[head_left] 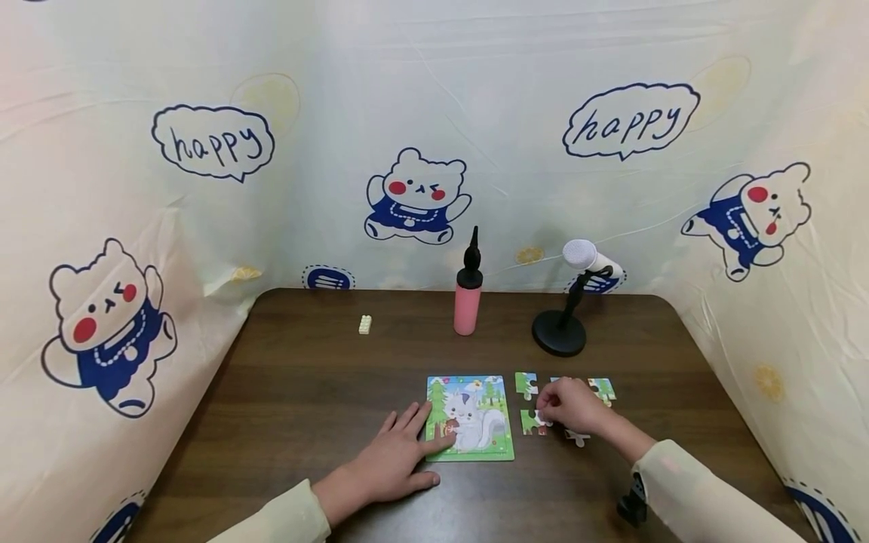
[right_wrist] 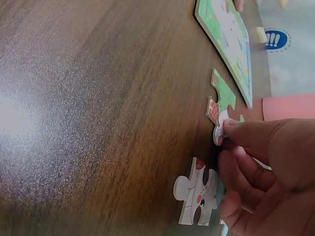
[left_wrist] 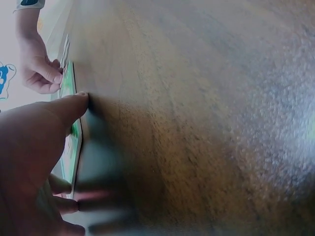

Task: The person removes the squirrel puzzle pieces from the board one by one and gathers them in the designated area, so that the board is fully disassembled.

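My left hand (head_left: 397, 456) lies with spread fingers on the left side of a square puzzle board (head_left: 485, 445) that pictures a white squirrel. In the left wrist view its thumb (left_wrist: 76, 104) extends to the table beside the board's edge. Right of the board, my right hand (head_left: 575, 407) bends its fingers down among loose jigsaw pieces. Its thumb and forefinger pinch the white end of a green, white and brown puzzle piece (right_wrist: 224, 96). A mostly white piece (right_wrist: 197, 194) lies by the curled fingers. Part of another piece is hidden behind the hand.
More puzzle pieces lie at the upper left (head_left: 526, 385) and upper right (head_left: 602, 390) of my right hand. Farther back stand a pink hand pump (head_left: 466, 309) and a white microphone (head_left: 580, 255) on a black stand (head_left: 559, 334). A small cream toy brick (head_left: 365, 324) sits at the back left.
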{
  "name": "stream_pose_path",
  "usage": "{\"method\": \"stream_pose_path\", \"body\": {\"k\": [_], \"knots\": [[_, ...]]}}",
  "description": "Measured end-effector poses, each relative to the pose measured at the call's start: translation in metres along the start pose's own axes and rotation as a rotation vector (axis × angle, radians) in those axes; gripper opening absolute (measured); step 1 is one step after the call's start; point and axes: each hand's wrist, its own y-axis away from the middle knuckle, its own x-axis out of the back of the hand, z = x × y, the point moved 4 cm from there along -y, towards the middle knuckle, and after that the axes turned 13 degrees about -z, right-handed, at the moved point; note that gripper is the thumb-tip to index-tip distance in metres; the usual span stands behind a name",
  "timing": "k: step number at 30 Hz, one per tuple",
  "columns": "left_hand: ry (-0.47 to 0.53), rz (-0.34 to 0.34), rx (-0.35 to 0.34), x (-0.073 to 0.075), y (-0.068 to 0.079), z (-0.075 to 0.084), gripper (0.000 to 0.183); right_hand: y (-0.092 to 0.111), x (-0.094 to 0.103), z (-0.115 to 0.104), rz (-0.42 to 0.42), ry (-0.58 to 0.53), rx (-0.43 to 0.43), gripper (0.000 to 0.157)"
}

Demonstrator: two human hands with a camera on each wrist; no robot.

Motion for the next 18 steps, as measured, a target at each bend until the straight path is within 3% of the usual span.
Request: {"method": "stream_pose_path", "body": {"k": [10, 14, 18], "knots": [[0.051, 0.022, -0.032, -0.001, -0.001, 0.001, 0.063, 0.004, 0.0, -0.003, 0.02, 0.024, -0.006, 0.014], [0.055, 0.086, -0.045, 0.001, -0.002, 0.003, 0.069, 0.005, 0.004, -0.009, 0.007, -0.003, 0.045, 0.007], [0.086, 0.186, 0.017, 0.007, -0.01, 0.003, 0.076, 0.0, 0.005, -0.022, -0.006, -0.043, 0.095, 0.006]]}}
